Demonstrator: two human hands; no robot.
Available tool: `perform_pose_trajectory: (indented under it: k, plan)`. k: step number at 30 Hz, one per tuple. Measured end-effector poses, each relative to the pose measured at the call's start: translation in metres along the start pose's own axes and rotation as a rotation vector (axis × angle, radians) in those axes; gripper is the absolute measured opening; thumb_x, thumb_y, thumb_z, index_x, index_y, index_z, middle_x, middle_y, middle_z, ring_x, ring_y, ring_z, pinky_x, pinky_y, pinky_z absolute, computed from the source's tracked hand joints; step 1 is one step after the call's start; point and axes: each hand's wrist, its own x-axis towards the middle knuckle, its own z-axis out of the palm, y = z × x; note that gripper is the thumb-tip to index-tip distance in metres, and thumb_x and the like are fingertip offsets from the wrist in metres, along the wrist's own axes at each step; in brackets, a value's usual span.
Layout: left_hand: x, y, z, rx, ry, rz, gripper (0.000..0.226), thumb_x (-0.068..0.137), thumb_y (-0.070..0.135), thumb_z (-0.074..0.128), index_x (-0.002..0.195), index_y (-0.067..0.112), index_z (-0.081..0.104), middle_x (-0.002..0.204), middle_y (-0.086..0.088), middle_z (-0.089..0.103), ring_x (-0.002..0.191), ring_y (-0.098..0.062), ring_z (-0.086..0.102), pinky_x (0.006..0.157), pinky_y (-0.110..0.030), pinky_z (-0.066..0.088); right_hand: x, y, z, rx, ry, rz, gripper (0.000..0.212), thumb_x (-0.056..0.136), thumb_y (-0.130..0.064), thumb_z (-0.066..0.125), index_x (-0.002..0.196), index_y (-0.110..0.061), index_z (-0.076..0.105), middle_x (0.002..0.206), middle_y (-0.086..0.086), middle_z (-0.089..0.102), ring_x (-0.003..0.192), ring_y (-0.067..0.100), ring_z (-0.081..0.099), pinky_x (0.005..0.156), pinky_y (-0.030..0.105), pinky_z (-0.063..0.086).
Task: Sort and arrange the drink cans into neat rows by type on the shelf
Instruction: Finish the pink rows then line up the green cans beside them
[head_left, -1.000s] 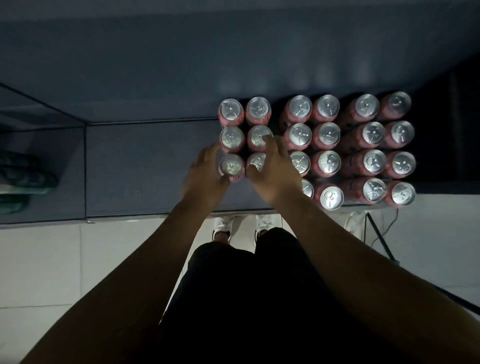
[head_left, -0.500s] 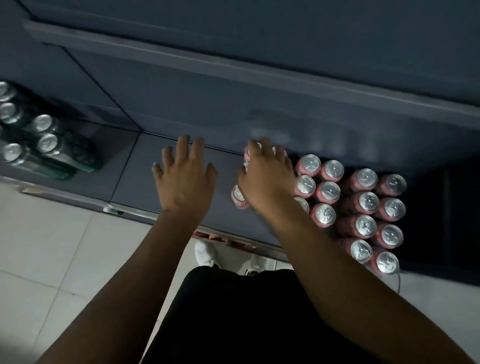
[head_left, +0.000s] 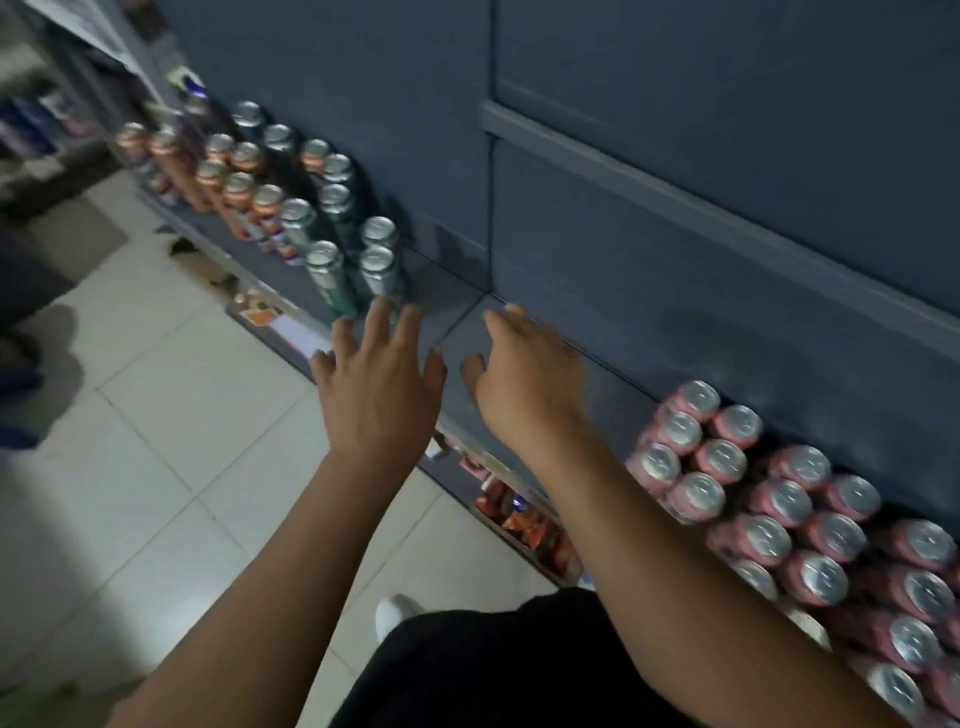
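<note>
Your pink aluminium drink cans with silver tops (head_left: 763, 538) stand upright in packed rows at the right end of the dark blue-grey shelf board (head_left: 615, 387), up against its back panel (head_left: 675, 182). Well apart from them, at the left end, tall green cans (head_left: 324, 273) stand in a looser group, with orange cans (head_left: 236, 195) just beyond them. Between the two groups the board is bare, and both your hands hover there. Your left hand (head_left: 379, 389) is over the front edge, fingers straight and spread, holding nothing; its fingertips are near the closest green can. Your right hand (head_left: 524, 384), slightly blurred, has its fingers extended and loose and also grips nothing. Pale floor tiles (head_left: 182, 415) lie below.
</note>
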Motion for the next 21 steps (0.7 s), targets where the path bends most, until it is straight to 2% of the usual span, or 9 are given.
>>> perform_pose_trajectory:
  k: [3,7,11,15,18,21]
  plan:
    - [0.004,-0.065,-0.017,-0.01,0.048,-0.073,0.05,0.098,0.042,0.051,0.143,0.021,0.046,0.155,-0.005,0.042,0.139,-0.043,0.039,0.103,-0.06,0.04,0.009,-0.065,0.02,-0.006,-0.026,-0.039,0.054,0.102,-0.036,0.047,0.153,-0.022,0.037,0.164,0.003,0.031,0.146,0.034,0.034,0.115,0.048,0.033]
    - [0.004,-0.154,-0.04,0.011,0.109,-0.182,0.048,0.1,0.04,0.051,0.144,0.022,0.047,0.155,-0.005,0.043,0.137,-0.043,0.041,0.102,-0.058,0.041,0.013,-0.155,0.041,-0.056,-0.019,-0.16,0.052,0.1,-0.04,0.049,0.148,-0.022,0.042,0.158,0.002,0.037,0.144,0.036,0.034,0.113,0.049,0.035]
    - [-0.003,-0.222,-0.056,0.025,0.117,-0.302,0.048,0.102,0.042,0.048,0.147,0.024,0.043,0.158,-0.004,0.039,0.14,-0.042,0.038,0.108,-0.059,0.038,0.015,-0.229,0.053,-0.073,-0.024,-0.27,0.052,0.102,-0.042,0.046,0.15,-0.022,0.04,0.157,0.002,0.038,0.142,0.035,0.035,0.111,0.05,0.038]
    - [-0.005,-0.272,-0.061,0.013,0.117,-0.394,0.048,0.103,0.046,0.045,0.148,0.028,0.041,0.159,-0.002,0.037,0.142,-0.04,0.036,0.111,-0.059,0.036,0.02,-0.28,0.068,-0.095,-0.047,-0.348,0.048,0.102,-0.041,0.045,0.147,-0.024,0.041,0.157,0.001,0.037,0.144,0.035,0.034,0.108,0.049,0.039]
    - [-0.004,-0.298,-0.061,0.005,0.105,-0.439,0.05,0.103,0.047,0.043,0.15,0.029,0.039,0.161,-0.001,0.034,0.144,-0.039,0.032,0.112,-0.059,0.035,0.029,-0.306,0.077,-0.109,-0.085,-0.384,0.053,0.103,-0.04,0.044,0.154,-0.026,0.034,0.163,0.0,0.029,0.149,0.033,0.027,0.112,0.049,0.037]
    - [0.005,-0.322,-0.062,0.004,0.101,-0.479,0.05,0.103,0.044,0.044,0.15,0.028,0.039,0.161,-0.001,0.034,0.144,-0.039,0.032,0.111,-0.059,0.034,0.047,-0.33,0.087,-0.105,-0.087,-0.426,0.053,0.103,-0.039,0.044,0.153,-0.024,0.035,0.159,0.001,0.035,0.145,0.033,0.032,0.109,0.05,0.04]
